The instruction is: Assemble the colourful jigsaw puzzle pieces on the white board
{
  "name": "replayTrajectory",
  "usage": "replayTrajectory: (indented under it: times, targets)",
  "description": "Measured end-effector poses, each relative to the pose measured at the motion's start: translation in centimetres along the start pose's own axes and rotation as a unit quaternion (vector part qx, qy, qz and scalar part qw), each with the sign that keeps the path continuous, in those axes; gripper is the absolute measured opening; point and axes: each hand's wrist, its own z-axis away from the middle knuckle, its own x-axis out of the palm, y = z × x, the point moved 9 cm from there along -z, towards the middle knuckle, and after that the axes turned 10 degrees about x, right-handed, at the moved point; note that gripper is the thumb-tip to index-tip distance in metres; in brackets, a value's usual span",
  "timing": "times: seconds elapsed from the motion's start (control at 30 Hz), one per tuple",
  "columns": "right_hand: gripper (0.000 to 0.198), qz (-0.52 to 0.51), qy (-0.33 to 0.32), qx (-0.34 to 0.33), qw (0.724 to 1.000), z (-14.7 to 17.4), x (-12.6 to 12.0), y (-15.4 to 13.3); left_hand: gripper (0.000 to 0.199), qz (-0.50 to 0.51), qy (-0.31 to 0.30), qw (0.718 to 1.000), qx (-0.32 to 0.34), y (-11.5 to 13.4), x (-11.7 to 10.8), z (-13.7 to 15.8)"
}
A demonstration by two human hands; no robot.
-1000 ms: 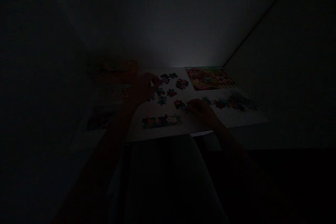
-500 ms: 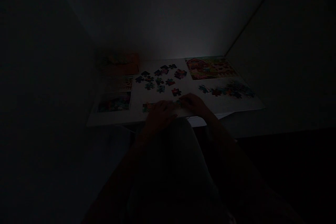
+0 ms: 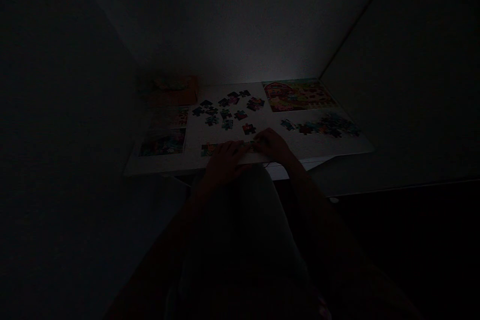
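A strip of joined jigsaw pieces lies along the table's front edge. My left hand rests flat across its middle, fingers stretched out, hiding part of it. At the strip's right end my right hand has its fingers bent down and closed on a puzzle piece, mostly covered by the fingers. Just beyond the fingertips is a loose reddish puzzle piece. Several more loose puzzle pieces are spread farther back. The view is very dark, so fine detail is lost.
A colourful farm picture sheet lies at the table's back right, with a heap of puzzle pieces in front of it. On the left are picture sheets and an orange box. A wall rises behind the white table.
The right hand has shifted very slightly at the strip's right end; the left hand stays on the strip. The whole view has moved a little. Loose pieces look unmoved on the table.
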Motion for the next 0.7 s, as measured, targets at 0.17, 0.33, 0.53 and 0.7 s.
replayTrajectory:
  times: [0.17,0.33,0.53,0.7]
  targets:
    - [0.017,0.007,0.005,0.003,1.0,0.01,-0.21,-0.18,0.074,-0.009,0.005,1.0,0.002,0.04,-0.04,0.01]
    - [0.018,0.008,0.01,0.0,1.0,0.12,0.01,-0.41,0.074,-0.009,0.01,1.0,0.005,0.08,-0.21,0.05]
    - [0.02,-0.002,0.019,0.002,1.0,0.14,-0.12,-0.14,0.078,-0.004,0.002,1.0,0.008,0.05,-0.14,0.1]
    - [0.019,0.008,0.024,0.007,1.0,0.03,-0.14,0.05,0.091,0.007,-0.007,1.0,0.007,-0.03,0.02,0.13]
